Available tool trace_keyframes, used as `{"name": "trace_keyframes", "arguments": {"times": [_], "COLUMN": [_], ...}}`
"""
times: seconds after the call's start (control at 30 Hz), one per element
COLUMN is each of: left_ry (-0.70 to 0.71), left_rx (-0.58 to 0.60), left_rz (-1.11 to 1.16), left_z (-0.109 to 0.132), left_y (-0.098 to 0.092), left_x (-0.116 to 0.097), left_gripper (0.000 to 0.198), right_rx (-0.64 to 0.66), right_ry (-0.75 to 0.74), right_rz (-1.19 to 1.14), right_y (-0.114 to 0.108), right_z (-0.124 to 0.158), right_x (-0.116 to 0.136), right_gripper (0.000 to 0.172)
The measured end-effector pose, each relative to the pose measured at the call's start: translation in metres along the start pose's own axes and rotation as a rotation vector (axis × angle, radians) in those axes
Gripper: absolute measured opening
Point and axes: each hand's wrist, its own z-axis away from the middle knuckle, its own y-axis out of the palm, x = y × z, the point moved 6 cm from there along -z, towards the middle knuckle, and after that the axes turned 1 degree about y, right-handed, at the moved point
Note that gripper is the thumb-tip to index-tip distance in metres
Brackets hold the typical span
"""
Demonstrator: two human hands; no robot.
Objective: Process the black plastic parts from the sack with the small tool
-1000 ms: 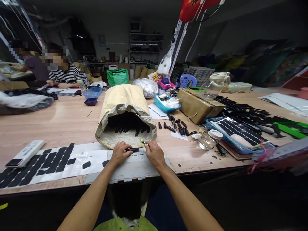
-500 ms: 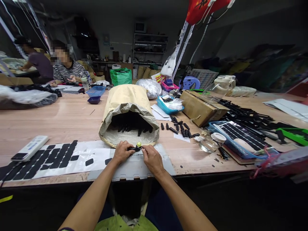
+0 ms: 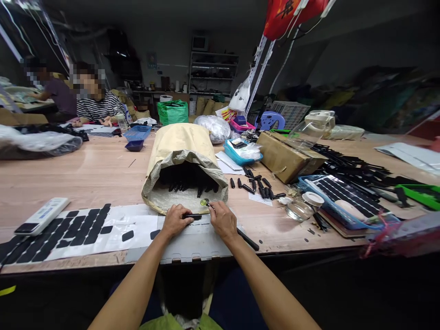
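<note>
My left hand [image 3: 176, 220] is closed on a small black tube-shaped part [image 3: 192, 216], held flat over a white sheet [image 3: 192, 238] at the table's near edge. My right hand [image 3: 222, 219] pinches a thin tool with a small yellow-green tip [image 3: 205, 202], the tip just above the part's right end. A black rod [image 3: 247, 239] pokes out from under my right wrist. Right behind both hands lies an open sack [image 3: 184, 160] on its side with several black parts inside.
A sheet of black oval stickers [image 3: 68, 231] and a white remote [image 3: 37, 216] lie at the left. Loose black parts [image 3: 256, 183], a glass jar [image 3: 295, 208], a cardboard box [image 3: 287, 158] and a blue tray with a solar panel [image 3: 338, 195] fill the right. Two people sit at far left.
My right hand drew the yellow-tipped tool back up from the part's end, where it touched half a second ago. My left hand stays put on the part.
</note>
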Motion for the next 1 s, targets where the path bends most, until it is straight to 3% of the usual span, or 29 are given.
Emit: {"name": "trace_keyframes", "arguments": {"times": [0.17, 0.4, 0.5, 0.57, 0.67, 0.73, 0.9, 1.0], "left_ry": [-0.010, 0.014, 0.072, 0.106, 0.080, 0.013, -0.414, -0.552], "left_rx": [-0.019, -0.065, -0.077, -0.005, 0.218, 0.346, 0.444, 0.479], "left_rz": [-0.003, 0.074, 0.198, 0.309, 0.419, 0.398, 0.206, 0.198], "left_z": [0.001, 0.003, 0.029, 0.061, 0.116, 0.145, 0.169, 0.167], "left_y": [0.001, -0.007, -0.017, -0.015, 0.011, 0.039, 0.110, 0.132], "left_x": [0.002, -0.004, -0.023, -0.039, -0.051, -0.043, 0.029, 0.060], "left_gripper": [0.021, 0.018, 0.024, 0.030, 0.033, 0.032, 0.038, 0.044], "right_rx": [0.047, 0.017, 0.023, 0.022, 0.020, 0.020, 0.015, 0.023], "right_ry": [0.022, 0.019, 0.026, 0.030, 0.031, 0.033, 0.036, 0.034], "right_rz": [0.163, 0.201, 0.214, 0.221, 0.226, 0.228, 0.219, 0.222], "right_y": [0.019, 0.022, 0.022, 0.021, 0.021, 0.021, 0.020, 0.020], "right_z": [-0.003, 0.001, 0.000, 0.000, 0.000, 0.000, 0.000, 0.000], "right_x": [-0.022, -0.019, -0.018, -0.018, -0.017, -0.016, -0.016, -0.016], "right_gripper": [0.018, 0.017, 0.017, 0.017, 0.018, 0.019, 0.018, 0.017]}}
